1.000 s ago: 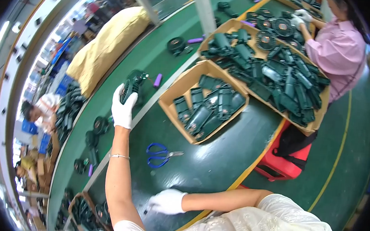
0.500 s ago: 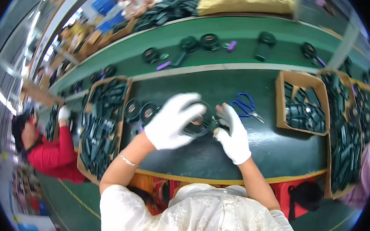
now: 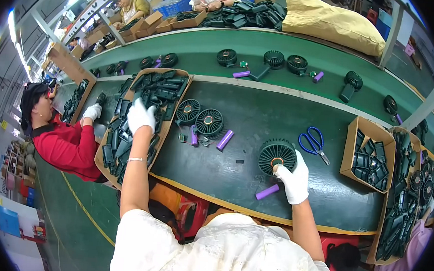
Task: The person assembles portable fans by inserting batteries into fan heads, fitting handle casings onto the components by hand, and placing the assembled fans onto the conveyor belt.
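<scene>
My right hand (image 3: 295, 179), in a white glove, is closed on the rim of a round dark fan head (image 3: 270, 158) with a copper-coloured centre. Just below it a purple cylindrical battery (image 3: 267, 192) lies on the bench; whether a wire joins them I cannot make out. Over a long cardboard box (image 3: 162, 143) of dark green plastic casings (image 3: 162, 90) reaches my left hand (image 3: 140, 117), also gloved, its fingers apart near the casings. Two more fan heads (image 3: 209, 122) rest right of that box, with purple batteries (image 3: 225, 140) and small circuit boards beside them.
Blue-handled snips (image 3: 313, 142) lie right of the fan. A smaller box (image 3: 348, 162) of dark parts stands at the right, with another filled box beyond. Along the far side runs a green conveyor (image 3: 192, 57) carrying fans. A co-worker in red (image 3: 67, 147) sits at the left.
My left hand has moved from the fan to the box of casings at the left. My right hand now grips the fan head. The view has shifted, showing more of the bench.
</scene>
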Action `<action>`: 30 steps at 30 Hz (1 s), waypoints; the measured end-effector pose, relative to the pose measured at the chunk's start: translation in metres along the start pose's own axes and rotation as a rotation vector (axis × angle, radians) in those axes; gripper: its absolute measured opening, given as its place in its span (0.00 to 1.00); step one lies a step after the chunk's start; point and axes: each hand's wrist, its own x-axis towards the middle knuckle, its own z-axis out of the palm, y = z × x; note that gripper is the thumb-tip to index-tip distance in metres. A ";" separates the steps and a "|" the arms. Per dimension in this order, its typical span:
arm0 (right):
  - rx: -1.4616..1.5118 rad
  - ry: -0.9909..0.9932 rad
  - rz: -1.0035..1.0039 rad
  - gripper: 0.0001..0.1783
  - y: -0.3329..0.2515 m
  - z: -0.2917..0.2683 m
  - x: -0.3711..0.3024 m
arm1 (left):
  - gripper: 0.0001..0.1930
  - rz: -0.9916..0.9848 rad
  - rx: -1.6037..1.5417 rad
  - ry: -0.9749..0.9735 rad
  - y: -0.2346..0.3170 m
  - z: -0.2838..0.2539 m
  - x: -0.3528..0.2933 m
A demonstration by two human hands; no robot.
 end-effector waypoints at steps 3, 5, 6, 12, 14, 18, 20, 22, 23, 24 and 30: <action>0.175 -0.054 0.234 0.22 -0.001 -0.008 0.002 | 0.43 -0.249 0.066 -0.168 -0.023 0.012 0.002; 0.326 -0.070 0.269 0.23 0.001 -0.009 0.001 | 0.44 -0.262 0.093 -0.208 -0.023 0.018 0.000; 0.324 -0.062 0.262 0.23 0.010 -0.009 0.003 | 0.45 -0.248 0.011 -0.205 -0.024 0.021 0.004; 0.418 -0.057 0.087 0.26 0.023 -0.017 0.004 | 0.38 -0.272 -0.633 0.033 -0.038 0.053 0.010; 0.616 -0.091 0.111 0.21 0.029 -0.012 0.009 | 0.31 -0.051 -0.553 0.306 -0.066 0.060 0.017; 0.750 -0.089 0.203 0.16 0.035 -0.029 0.012 | 0.21 -0.139 -1.512 -0.360 0.059 -0.004 -0.045; 0.652 -0.030 0.140 0.13 0.032 -0.028 0.015 | 0.19 -0.065 -1.690 -0.621 0.123 -0.037 -0.100; 0.675 -0.005 0.059 0.13 0.044 -0.033 0.017 | 0.21 0.119 -1.540 -1.018 0.161 -0.050 -0.144; 0.672 0.003 0.060 0.13 0.046 -0.034 0.020 | 0.21 0.149 -1.499 -1.137 0.177 -0.050 -0.166; 0.678 0.030 0.014 0.13 0.048 -0.035 0.023 | 0.20 0.180 -1.455 -1.257 0.191 -0.047 -0.186; 0.458 0.145 0.047 0.14 0.031 -0.036 0.022 | 0.18 0.257 -1.415 -1.471 0.224 -0.048 -0.232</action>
